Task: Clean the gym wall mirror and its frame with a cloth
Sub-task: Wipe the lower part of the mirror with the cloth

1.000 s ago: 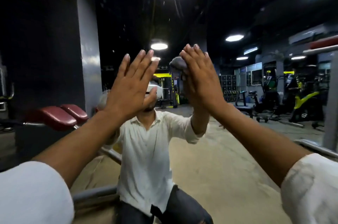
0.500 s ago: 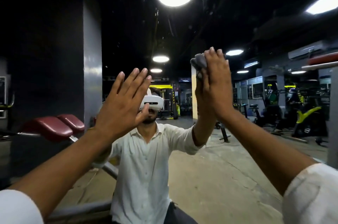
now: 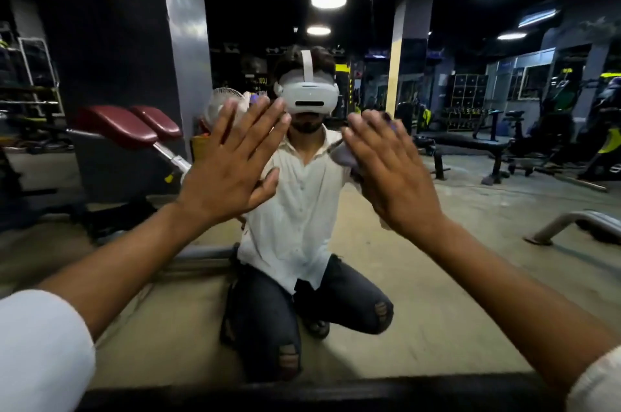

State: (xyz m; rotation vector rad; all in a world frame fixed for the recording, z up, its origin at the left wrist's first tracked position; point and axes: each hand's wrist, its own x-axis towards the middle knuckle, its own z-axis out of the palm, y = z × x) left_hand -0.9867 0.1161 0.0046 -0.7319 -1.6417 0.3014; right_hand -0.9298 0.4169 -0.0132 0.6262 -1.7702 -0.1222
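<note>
- Left hand (image 3: 232, 163) flat on mirror (image 3: 453, 277), fingers spread, holding nothing.
- Right hand (image 3: 393, 173) flat, fingers straight, presses cloth (image 3: 342, 155) to glass; cloth mostly hidden underneath, probably grey.
- Frame (image 3: 302, 395) below both hands.

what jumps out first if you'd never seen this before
Two spread hands fill the middle of the view, raised flat at the mirror: the left hand bare, the right hand pressing a greyish cloth to the glass. Between them is the kneeling person's reflection in a white headset, with the dark frame along the bottom.
</note>
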